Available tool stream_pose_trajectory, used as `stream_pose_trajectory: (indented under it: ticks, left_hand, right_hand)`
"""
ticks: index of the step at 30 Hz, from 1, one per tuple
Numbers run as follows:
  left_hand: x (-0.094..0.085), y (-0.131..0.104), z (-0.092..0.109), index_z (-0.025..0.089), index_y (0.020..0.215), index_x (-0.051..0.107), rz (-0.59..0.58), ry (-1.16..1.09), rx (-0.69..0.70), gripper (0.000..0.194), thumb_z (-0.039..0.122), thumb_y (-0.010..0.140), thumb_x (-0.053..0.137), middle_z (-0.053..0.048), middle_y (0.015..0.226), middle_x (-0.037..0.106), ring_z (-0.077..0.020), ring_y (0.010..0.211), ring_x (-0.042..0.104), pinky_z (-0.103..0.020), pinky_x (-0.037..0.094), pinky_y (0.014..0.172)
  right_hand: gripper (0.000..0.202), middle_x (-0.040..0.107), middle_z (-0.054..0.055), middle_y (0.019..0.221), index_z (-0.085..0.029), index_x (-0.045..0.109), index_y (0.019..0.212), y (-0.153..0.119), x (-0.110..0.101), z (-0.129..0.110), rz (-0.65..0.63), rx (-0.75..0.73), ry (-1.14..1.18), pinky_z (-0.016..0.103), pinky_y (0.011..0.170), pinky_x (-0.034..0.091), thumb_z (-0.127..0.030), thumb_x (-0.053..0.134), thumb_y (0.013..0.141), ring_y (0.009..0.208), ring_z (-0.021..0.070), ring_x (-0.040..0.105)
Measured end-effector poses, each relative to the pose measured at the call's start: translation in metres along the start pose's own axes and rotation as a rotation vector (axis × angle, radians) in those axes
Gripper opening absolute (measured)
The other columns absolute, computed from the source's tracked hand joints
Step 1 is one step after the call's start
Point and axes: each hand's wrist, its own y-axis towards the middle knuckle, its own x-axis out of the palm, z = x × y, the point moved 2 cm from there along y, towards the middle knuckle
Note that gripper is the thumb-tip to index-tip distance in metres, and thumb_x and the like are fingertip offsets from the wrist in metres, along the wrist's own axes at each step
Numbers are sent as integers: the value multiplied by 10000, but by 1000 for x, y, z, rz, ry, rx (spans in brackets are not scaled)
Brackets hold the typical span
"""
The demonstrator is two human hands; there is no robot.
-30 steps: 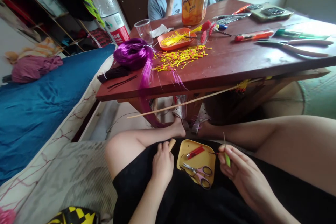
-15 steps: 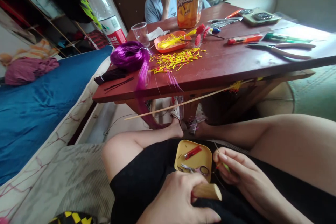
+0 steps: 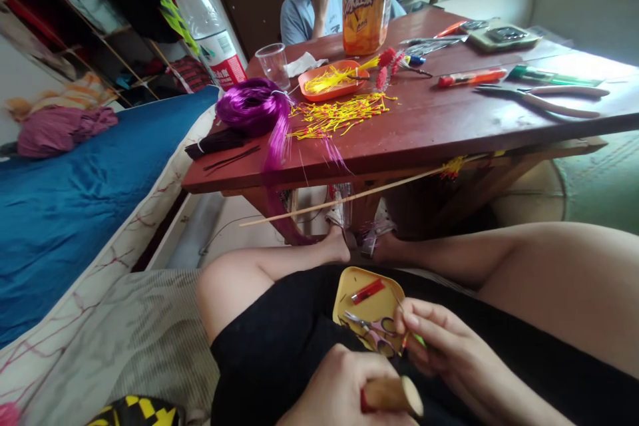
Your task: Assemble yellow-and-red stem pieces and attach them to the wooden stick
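Note:
My left hand (image 3: 344, 386) is closed around a short wooden handle (image 3: 394, 394) with a pale round end and a red edge by the fingers. What the handle belongs to is hidden. Beside it, my right hand (image 3: 442, 339) pinches a thin wire-like stem with a small green and red part (image 3: 417, 339) showing between the fingers. A yellow tray (image 3: 344, 293) rests on the black cloth over my lap, just beyond both hands. In it lie pink-handled scissors (image 3: 372, 329), a red lighter-like piece (image 3: 368, 291) and small dark scraps.
The red-brown table (image 3: 424, 126) bears purple thread (image 3: 249, 106), yellow red-tipped stamens (image 3: 344, 114), an orange dish (image 3: 327, 94), pliers (image 3: 544, 96) and a large tea bottle (image 3: 367, 6). A thin stick (image 3: 344, 201) juts along its near edge. A person (image 3: 309, 13) sits opposite.
My right hand has moved left, over the tray's right edge, with the stem. The left hand has dropped slightly, tilting the wooden handle and showing more of the scissors.

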Motion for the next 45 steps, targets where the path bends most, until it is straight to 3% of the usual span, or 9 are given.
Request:
stream_pose_trajectory:
  ticks: [4,8,12,17,28,33,37,41,45]
  left_hand:
    - [1,6,-24,213,934,478,56,-616,-173,557,683,639,526,119,449,303,-42,326,163,-183,128,345]
    - [4,11,-26,174,833,555,86,-299,-93,399,540,676,581,74,527,377,-57,425,294,-181,227,409]
    - [17,0,-20,201,621,641,33,300,-144,228,398,709,566,37,464,400,-126,485,450,-216,254,437]
    - [32,-15,-16,272,885,695,-10,576,-57,328,492,647,641,-8,690,674,-197,580,608,-227,336,462]
    - [57,-25,-7,178,672,710,-20,1011,61,418,570,698,568,-86,488,665,-217,370,579,-242,329,380]
    - [49,-25,-9,181,668,679,24,823,-51,361,528,694,581,-35,482,601,-177,410,526,-249,344,450]
    - [40,-22,-12,180,688,568,104,178,65,332,508,732,556,75,465,345,-68,403,315,-197,258,436]
    - [40,-11,-26,205,769,457,206,-562,21,453,657,730,457,113,441,262,-38,321,200,-160,210,330]
    - [35,-2,-28,191,805,464,292,-650,-30,493,676,719,442,79,511,407,-49,332,295,-174,272,321]
  right_hand:
    - [248,532,7,555,-193,585,677,-10,7,9,-21,-392,-558,216,466,329,-347,490,847,491,119,449]
    - [167,607,17,534,-200,604,674,-18,18,4,-151,-804,-1182,219,447,338,-168,509,808,435,119,499]
    - [219,582,4,538,-185,557,618,-22,16,5,-196,-455,-1096,203,440,320,-267,514,817,453,109,483]
    - [324,484,-20,598,-173,507,624,-28,12,28,-55,-12,-529,201,520,322,-453,570,774,585,119,434]
    - [434,299,-117,434,-190,389,604,-18,9,71,59,141,17,183,369,73,-538,631,695,377,25,125]
    - [421,281,-121,433,-189,391,614,-17,8,67,67,114,56,174,369,77,-519,636,704,387,25,118]
    - [368,273,-105,481,-194,407,637,-21,10,50,164,-45,103,168,393,162,-488,585,765,420,45,156]
    - [271,455,-40,513,-196,480,621,-31,13,27,268,-475,-423,195,428,306,-370,543,820,444,84,382]
    - [162,576,1,505,-204,549,657,-42,23,7,86,-959,-1115,209,436,369,-178,521,814,415,108,493]
